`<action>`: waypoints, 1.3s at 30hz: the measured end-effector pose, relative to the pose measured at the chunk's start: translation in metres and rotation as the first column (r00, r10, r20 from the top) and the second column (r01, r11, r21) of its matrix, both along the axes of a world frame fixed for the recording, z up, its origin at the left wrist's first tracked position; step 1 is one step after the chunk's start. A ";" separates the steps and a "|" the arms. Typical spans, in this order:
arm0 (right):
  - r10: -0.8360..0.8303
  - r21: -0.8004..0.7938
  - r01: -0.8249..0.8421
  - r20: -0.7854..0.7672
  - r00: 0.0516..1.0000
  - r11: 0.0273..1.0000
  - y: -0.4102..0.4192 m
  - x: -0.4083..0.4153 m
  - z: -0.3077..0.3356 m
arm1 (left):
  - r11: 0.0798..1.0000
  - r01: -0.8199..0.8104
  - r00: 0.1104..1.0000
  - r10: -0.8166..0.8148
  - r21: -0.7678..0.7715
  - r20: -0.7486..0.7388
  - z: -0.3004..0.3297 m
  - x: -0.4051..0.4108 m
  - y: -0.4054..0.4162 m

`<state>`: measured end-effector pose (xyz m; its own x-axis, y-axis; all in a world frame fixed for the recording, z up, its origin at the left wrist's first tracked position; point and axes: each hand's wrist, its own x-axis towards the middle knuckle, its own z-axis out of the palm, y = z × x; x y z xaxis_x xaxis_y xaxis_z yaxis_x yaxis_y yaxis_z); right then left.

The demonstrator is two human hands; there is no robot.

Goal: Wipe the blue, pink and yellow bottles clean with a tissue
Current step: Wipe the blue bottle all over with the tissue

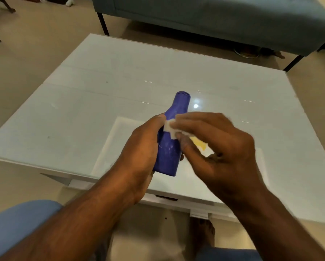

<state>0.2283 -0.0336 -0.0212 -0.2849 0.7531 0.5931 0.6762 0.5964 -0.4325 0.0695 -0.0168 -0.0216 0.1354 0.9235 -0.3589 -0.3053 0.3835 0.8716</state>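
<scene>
The blue bottle (170, 140) is wrapped tight in the left grip (139, 157) around its lower body, held tilted above the near part of the white worktop (101, 81), cap end pointing away. A small folded white tissue (170, 128) is pinched in the right grip (214, 146) and pressed against the bottle's shoulder, fingers a bit blurred. A bit of something yellow (200, 145) is glimpsed under the right hand, too hidden to be identified, and a grey-blue sofa (214, 16) is seen beyond the worktop.
</scene>
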 end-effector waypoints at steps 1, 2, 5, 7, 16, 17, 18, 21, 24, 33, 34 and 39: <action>0.066 -0.003 -0.066 0.039 0.997 0.998 -0.003 -0.003 -0.001 | 1.000 -0.028 1.000 0.028 -0.001 -0.010 0.000 -0.001 0.001; 0.123 -0.004 -0.123 0.075 0.990 0.992 -0.006 -0.004 -0.001 | 0.999 -0.046 0.999 0.046 -0.003 -0.014 0.000 -0.002 0.002; 0.109 0.018 -0.112 0.113 0.988 0.994 -0.004 0.002 -0.002 | 0.998 -0.063 0.998 0.063 -0.012 -0.012 0.001 -0.003 0.003; -0.010 0.042 0.007 0.075 0.997 0.999 0.001 0.010 -0.002 | 1.000 -0.023 1.000 0.023 -0.009 0.012 -0.001 -0.002 0.002; 0.036 0.029 -0.038 0.084 0.996 0.999 -0.006 -0.010 -0.003 | 0.996 0.077 0.995 -0.073 0.050 -0.068 -0.003 0.001 -0.003; 0.067 0.038 -0.072 0.113 0.991 0.997 -0.008 -0.010 -0.003 | 0.996 0.077 0.994 -0.073 0.046 -0.075 -0.002 0.000 -0.003; 0.064 0.052 -0.071 0.126 0.990 0.996 -0.008 -0.009 -0.002 | 0.996 0.075 0.994 -0.072 0.045 -0.079 -0.001 -0.001 -0.002; -0.090 0.083 0.084 0.063 0.994 0.993 0.000 0.004 0.000 | 0.993 0.098 0.991 -0.091 0.069 -0.097 0.001 0.001 -0.001; -0.210 0.066 0.208 0.025 0.977 0.976 0.007 0.012 0.002 | 0.982 0.172 0.978 -0.161 0.077 -0.129 0.004 0.008 -0.004; 0.120 0.036 -0.124 0.106 0.987 0.992 -0.008 -0.012 0.000 | 0.996 0.083 0.995 -0.082 -0.019 0.062 0.010 -0.001 -0.003; 0.056 0.047 -0.061 0.095 0.994 0.997 -0.005 -0.007 0.000 | 0.997 0.082 0.996 -0.081 -0.013 0.046 0.010 0.000 -0.004; -0.137 0.011 0.137 0.063 0.989 0.991 0.003 0.002 0.001 | 0.996 0.088 0.996 -0.087 0.019 -0.018 0.010 0.004 -0.007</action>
<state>0.2306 -0.0307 -0.0201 -0.2169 0.7837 0.5820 0.7776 0.4991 -0.3823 0.0736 -0.0236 -0.0112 0.2097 0.9152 -0.3441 -0.2559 0.3911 0.8841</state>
